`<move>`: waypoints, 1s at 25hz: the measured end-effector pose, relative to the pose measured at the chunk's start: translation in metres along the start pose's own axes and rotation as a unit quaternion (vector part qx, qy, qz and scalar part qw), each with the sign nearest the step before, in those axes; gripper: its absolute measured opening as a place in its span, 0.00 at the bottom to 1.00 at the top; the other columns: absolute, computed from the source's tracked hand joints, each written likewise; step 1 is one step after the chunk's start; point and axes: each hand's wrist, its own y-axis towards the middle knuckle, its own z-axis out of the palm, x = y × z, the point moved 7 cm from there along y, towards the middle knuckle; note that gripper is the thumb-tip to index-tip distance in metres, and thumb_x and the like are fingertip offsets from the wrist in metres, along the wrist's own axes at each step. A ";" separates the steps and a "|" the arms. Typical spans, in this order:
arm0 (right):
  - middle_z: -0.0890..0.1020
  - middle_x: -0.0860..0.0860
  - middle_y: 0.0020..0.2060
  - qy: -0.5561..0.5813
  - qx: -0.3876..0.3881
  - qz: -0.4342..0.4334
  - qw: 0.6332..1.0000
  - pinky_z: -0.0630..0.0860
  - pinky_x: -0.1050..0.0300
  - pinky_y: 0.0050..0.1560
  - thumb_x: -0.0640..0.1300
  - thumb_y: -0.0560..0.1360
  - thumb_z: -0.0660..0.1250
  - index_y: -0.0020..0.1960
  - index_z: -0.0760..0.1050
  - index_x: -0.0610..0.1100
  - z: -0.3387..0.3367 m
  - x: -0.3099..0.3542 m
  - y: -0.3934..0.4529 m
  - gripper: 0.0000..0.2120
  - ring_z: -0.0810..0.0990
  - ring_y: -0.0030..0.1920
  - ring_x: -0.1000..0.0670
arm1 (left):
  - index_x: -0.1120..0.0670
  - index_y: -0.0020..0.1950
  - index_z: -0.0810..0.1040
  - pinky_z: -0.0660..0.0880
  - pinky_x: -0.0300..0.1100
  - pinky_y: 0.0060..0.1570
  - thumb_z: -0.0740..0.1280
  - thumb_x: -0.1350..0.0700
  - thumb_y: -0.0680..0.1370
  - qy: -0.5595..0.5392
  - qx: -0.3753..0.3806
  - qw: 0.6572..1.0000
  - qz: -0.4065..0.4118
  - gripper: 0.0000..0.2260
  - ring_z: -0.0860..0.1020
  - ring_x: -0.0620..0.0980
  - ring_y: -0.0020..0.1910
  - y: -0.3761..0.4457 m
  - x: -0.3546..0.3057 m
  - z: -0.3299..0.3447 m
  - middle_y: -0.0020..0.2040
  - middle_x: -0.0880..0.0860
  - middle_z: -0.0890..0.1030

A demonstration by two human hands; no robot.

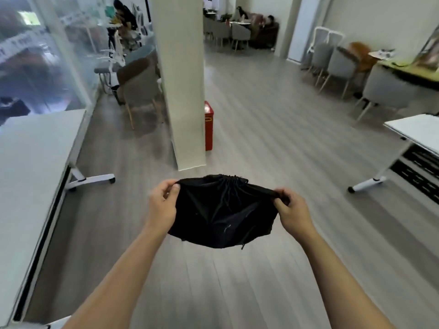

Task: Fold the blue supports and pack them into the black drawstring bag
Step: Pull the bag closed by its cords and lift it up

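So I've got my left hand (164,207) and right hand (293,210) pinching the black drawstring bag (223,217) between them, guessing its mouth needs opening next.

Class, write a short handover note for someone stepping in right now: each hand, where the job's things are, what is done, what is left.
Left hand: pinching the left edge of the black drawstring bag.
Right hand: pinching its right edge.
Bag: held in the air above the floor, mouth gathered at the top.
Blue supports: none in view; whether they are inside cannot be told.
Left: check the contents, then finish closing.
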 end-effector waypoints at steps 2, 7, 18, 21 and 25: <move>0.82 0.57 0.44 0.001 -0.052 0.015 0.999 0.72 0.69 0.43 0.35 0.77 0.67 0.45 0.79 0.55 -0.064 -0.027 0.006 0.15 0.79 0.44 0.61 | 0.45 0.47 0.80 0.78 0.43 0.53 0.64 0.58 0.82 -0.005 0.040 0.999 0.017 0.10 0.81 0.47 0.46 0.000 -0.020 0.071 0.45 0.49 0.84; 0.80 0.55 0.47 -0.007 -0.186 0.059 0.981 0.74 0.58 0.49 0.38 0.77 0.66 0.46 0.76 0.58 -0.214 -0.092 0.009 0.14 0.79 0.49 0.57 | 0.47 0.47 0.80 0.76 0.42 0.52 0.65 0.58 0.82 -0.026 0.140 0.989 0.031 0.09 0.82 0.43 0.45 -0.006 -0.066 0.243 0.44 0.48 0.84; 0.84 0.48 0.41 0.039 -0.346 0.180 0.920 0.77 0.51 0.44 0.43 0.81 0.63 0.48 0.77 0.45 -0.474 -0.226 0.074 0.06 0.82 0.43 0.46 | 0.42 0.45 0.83 0.80 0.56 0.54 0.66 0.56 0.81 -0.087 0.312 0.946 0.004 0.11 0.82 0.47 0.43 0.007 -0.156 0.604 0.40 0.44 0.84; 0.85 0.45 0.39 0.081 -0.375 0.184 0.905 0.77 0.57 0.39 0.39 0.80 0.66 0.45 0.80 0.42 -0.538 -0.243 0.110 0.06 0.81 0.39 0.49 | 0.44 0.44 0.83 0.80 0.58 0.54 0.66 0.57 0.81 -0.111 0.325 0.939 0.005 0.11 0.82 0.47 0.43 0.024 -0.183 0.685 0.39 0.45 0.84; 0.84 0.47 0.37 0.128 -0.435 0.168 0.875 0.76 0.57 0.41 0.39 0.79 0.68 0.46 0.81 0.40 -0.619 -0.258 0.155 0.05 0.80 0.38 0.50 | 0.42 0.43 0.83 0.80 0.58 0.54 0.66 0.57 0.81 -0.123 0.334 0.934 -0.008 0.12 0.83 0.49 0.43 0.041 -0.221 0.785 0.38 0.46 0.84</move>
